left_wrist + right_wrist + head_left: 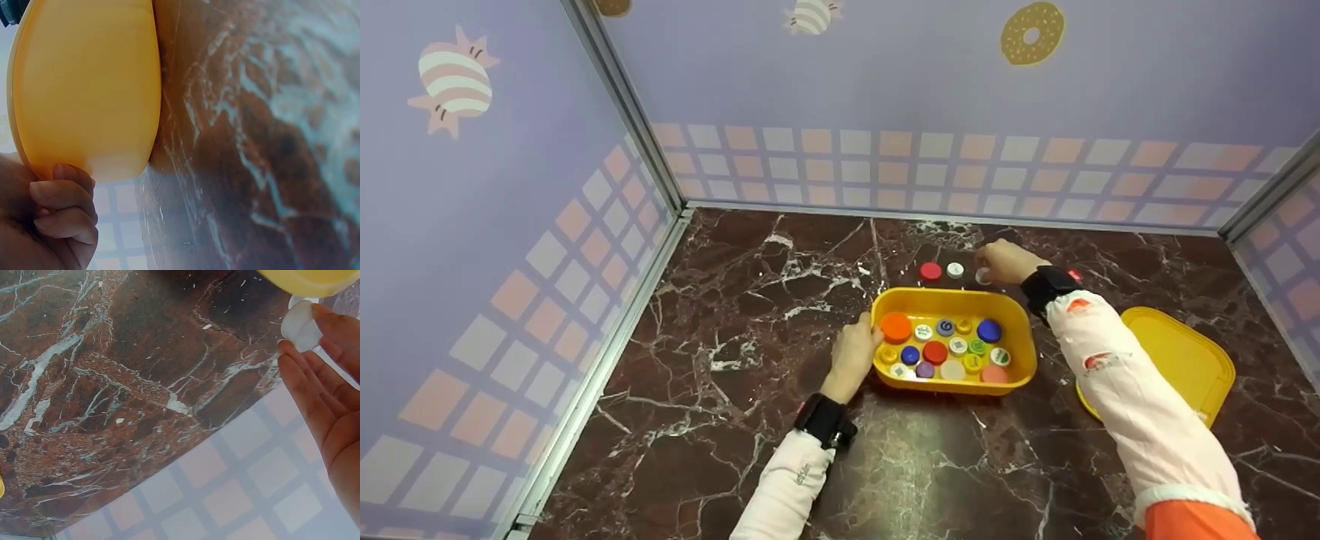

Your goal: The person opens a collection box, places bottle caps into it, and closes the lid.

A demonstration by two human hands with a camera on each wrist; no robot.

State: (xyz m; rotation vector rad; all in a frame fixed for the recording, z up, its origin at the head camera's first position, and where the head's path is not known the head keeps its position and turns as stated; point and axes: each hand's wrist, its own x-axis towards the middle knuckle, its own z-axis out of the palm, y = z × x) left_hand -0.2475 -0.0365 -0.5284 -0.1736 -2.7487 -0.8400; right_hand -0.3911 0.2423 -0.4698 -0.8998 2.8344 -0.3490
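On the dark marbled desk [660, 465], a yellow box [952, 387] is gripped at its left end by the left hand [855, 349], whose fingers are curled at the rim. Beyond the far wall of the box, a pale cap [306, 325] is pinched between the thumb and fingers of the right hand [1011, 261]; whether the desk is touched by it cannot be told. The two hands are held well apart. To the left of the pinched cap, a red cap [930, 271] and a white cap [955, 270] are laid side by side. Caps of several colours are spread over the floor of the box, a large orange cap [895, 328] being seen at the left and a blue cap [989, 330] at the right. A yellow lid [1185, 367], right of the box, is partly hidden by the right sleeve [1132, 397].
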